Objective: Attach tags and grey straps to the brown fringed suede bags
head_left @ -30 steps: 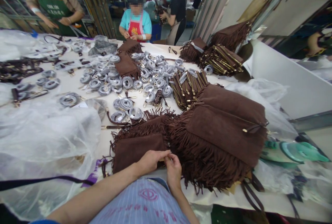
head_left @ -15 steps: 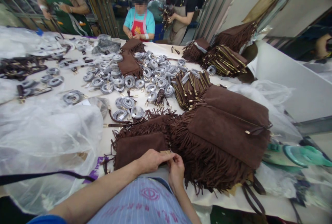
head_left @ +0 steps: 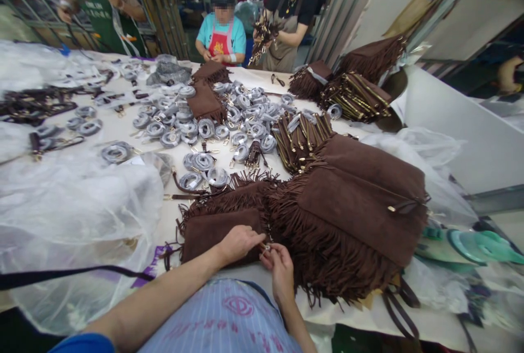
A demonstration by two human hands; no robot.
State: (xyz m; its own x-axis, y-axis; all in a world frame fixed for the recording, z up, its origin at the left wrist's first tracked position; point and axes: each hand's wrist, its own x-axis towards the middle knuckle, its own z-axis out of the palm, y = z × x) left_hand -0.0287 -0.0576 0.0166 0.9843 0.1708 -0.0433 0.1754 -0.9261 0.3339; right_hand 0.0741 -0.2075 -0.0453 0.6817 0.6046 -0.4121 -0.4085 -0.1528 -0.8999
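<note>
A pale surface (head_left: pixel 250 75) carries large brown fringed bags (head_left: pixel 356 200), and on their left, at the near edge before the person, lies a smaller flat brown bag (head_left: pixel 219 233). At that bag's right end the left hand (head_left: pixel 241 242) and right hand (head_left: pixel 281 268) meet, the right pinching a tiny metal fitting (head_left: pixel 267 248); whether the left grips it too, I cannot tell.

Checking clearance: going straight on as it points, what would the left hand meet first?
The left hand would probably meet the right hand first, with the brown fringed bag beyond; depth is unclear.
</note>
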